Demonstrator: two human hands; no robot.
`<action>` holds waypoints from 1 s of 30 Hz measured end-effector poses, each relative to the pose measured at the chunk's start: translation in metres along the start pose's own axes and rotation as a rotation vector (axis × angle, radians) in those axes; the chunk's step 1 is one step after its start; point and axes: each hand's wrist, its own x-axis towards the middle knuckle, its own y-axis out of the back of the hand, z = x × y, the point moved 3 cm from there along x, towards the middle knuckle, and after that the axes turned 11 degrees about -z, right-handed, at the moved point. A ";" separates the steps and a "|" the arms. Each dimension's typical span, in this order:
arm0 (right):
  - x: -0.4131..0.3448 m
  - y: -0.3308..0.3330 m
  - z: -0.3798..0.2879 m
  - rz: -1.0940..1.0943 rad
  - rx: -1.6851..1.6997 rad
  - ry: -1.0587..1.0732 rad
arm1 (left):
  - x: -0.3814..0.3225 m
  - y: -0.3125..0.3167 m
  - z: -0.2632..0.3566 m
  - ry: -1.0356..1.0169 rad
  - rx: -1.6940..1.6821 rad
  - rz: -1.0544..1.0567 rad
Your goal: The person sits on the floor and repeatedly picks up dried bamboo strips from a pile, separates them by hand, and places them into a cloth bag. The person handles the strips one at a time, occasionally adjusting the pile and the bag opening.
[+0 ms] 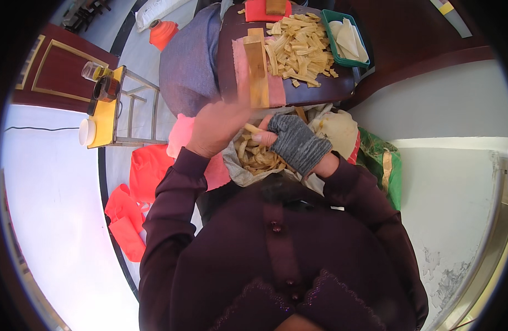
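Observation:
My right hand [295, 142], in a grey knitted fingerless glove, pinches a pale yellow dried strip [252, 128] between thumb and fingers. My left hand [216, 124] is bare and blurred, raised just left of that strip; whether it holds anything cannot be made out. Below both hands, an open woven sack [241, 177] contains curled dried strips [256, 155]. Beyond them a wooden block [257, 68] lies on a pink cloth [277, 93] at the near side of a dark table [228, 78]. Flattened fibrous pieces [301, 47] are heaped beside the block.
A green plastic basket [329, 27] with pale sheets stands right of the heap. Another wooden block [276, 6] rests on red material at the back. To the left are a yellow-topped stool [103, 126] with jars and red bags [148, 167]. A green sack [392, 178] stands right.

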 end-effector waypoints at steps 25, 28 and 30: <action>0.045 0.045 0.073 0.502 -0.398 0.070 | 0.022 -0.062 -0.042 0.626 -1.217 0.193; 0.047 0.049 0.067 0.447 -0.129 0.016 | 0.029 -0.060 -0.041 0.666 -1.412 0.211; 0.051 0.051 0.077 0.500 -0.212 0.048 | 0.031 -0.060 -0.043 0.665 -1.340 0.199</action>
